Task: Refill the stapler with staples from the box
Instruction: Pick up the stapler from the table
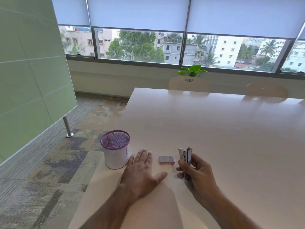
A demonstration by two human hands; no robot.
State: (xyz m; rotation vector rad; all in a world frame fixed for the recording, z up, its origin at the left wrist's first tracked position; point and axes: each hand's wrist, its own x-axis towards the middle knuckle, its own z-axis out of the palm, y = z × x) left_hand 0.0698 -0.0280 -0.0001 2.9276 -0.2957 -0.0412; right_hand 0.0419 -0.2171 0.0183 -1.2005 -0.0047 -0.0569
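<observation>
Right hand [196,169] pinching the stapler [187,158] upright, hinged open, near the bench's [214,129] front edge; left hand [142,169] spread flat beside the shut box [166,159]. Risk: one-handed opening spilling staples off that edge.

The left hand [143,167] is laid flat, palm down, fingers spread — the right hand [195,169] is raised, fingers curled closed in a grip.
</observation>
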